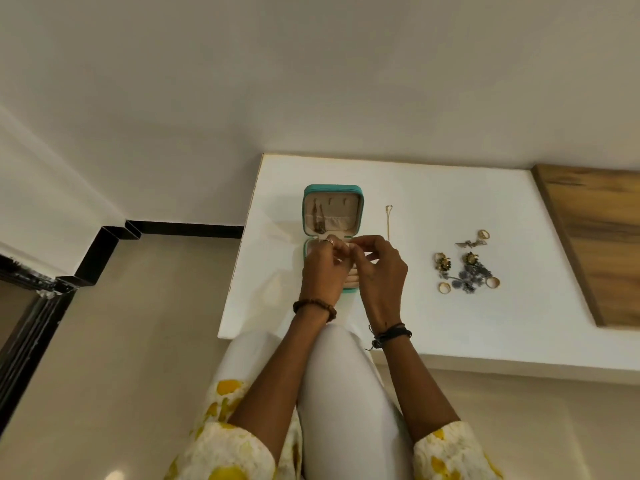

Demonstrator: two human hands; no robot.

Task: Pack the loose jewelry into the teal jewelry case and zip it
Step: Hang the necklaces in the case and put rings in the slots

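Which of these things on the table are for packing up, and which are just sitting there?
For the job:
teal jewelry case, open
thin gold chain
rings and earrings pile
left hand and right hand, fingertips together over the case

Just lying about:
wooden board
white table

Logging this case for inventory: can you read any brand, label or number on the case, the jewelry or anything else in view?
None: no readable text anywhere in view.
Teal jewelry case: open, no logo or label visible.
Loose jewelry on the white table: too small to show any marks.
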